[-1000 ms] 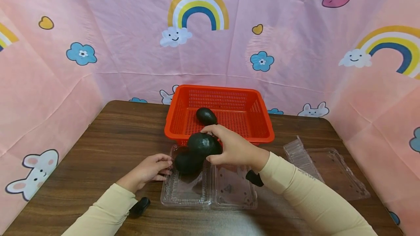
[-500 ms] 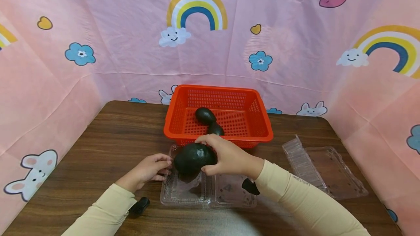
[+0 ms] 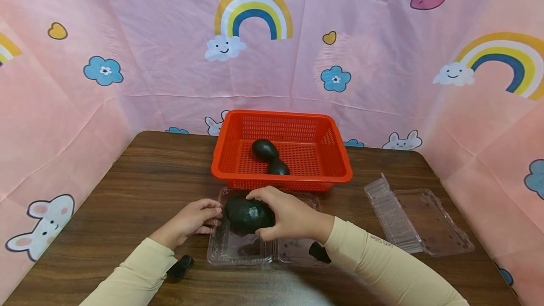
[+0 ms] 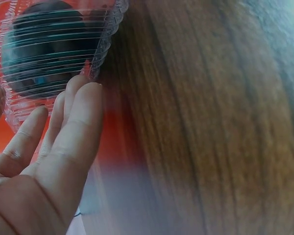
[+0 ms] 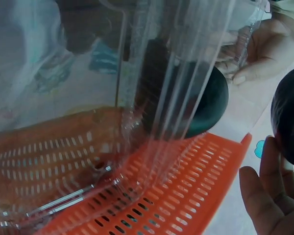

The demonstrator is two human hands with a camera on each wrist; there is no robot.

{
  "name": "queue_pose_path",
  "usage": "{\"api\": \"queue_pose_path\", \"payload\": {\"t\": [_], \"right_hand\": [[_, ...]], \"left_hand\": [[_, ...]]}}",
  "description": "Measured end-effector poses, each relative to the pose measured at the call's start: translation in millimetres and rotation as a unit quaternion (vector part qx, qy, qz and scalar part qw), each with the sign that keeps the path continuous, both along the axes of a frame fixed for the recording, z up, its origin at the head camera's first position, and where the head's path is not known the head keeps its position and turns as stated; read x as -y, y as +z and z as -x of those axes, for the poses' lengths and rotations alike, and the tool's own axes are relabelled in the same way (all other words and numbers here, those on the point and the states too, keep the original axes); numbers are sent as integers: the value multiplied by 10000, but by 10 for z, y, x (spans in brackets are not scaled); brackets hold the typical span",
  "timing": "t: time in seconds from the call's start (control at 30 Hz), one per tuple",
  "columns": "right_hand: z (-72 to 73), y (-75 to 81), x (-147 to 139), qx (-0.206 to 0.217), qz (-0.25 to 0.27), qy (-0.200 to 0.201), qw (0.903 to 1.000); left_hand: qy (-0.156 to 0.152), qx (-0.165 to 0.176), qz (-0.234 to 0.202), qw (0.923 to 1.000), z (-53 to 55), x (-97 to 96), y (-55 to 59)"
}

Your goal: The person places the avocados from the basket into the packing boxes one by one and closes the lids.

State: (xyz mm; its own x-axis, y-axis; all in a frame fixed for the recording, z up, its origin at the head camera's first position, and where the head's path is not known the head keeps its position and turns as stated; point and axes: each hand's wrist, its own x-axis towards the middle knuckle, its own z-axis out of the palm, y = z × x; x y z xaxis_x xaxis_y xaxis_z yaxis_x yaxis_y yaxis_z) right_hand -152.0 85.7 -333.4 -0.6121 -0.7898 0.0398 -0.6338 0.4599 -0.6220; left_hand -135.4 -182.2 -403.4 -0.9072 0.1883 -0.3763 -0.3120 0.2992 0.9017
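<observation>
A dark green avocado point(image 3: 254, 217) is in my right hand point(image 3: 293, 217), thumb and fingers around its right end, low over the left half of an opened clear plastic clamshell box point(image 3: 238, 258). Another avocado point(image 5: 215, 103) lies in that half; the held one partly hides it in the head view. My left hand point(image 3: 193, 221) is at the box's left side, its extended fingers point(image 4: 83, 105) right at the ridged wall in the left wrist view. In the right wrist view, the held avocado point(image 5: 290, 117) shows above the right fingertips.
Behind the box stands a red perforated basket point(image 3: 331, 174) with two avocados point(image 3: 265, 149) inside. A second opened clear box point(image 3: 433, 225) lies at the right of the wooden table point(image 3: 161, 169). A patterned pink cloth point(image 3: 272, 74) encloses the back and sides.
My right hand has moved down and toward me with its avocado, from near the basket's front rim to over the box. The left hand has stayed at the box's side.
</observation>
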Motion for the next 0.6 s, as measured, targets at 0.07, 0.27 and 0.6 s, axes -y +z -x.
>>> {"api": "queue_pose_path", "payload": {"t": [0.07,0.27,0.6], "right_hand": [[-11,-25,4,-28,-12,24,10000],[-44,-78,16,24,-64,59,10000],[-63,-196,58,-11,-351,198,9992]], "left_hand": [[-29,5,9,10000,2,2,-1],[-40,4,-60,10000,12,10,-5],[-34,-1,-89,10000,9,7,-28]]}}
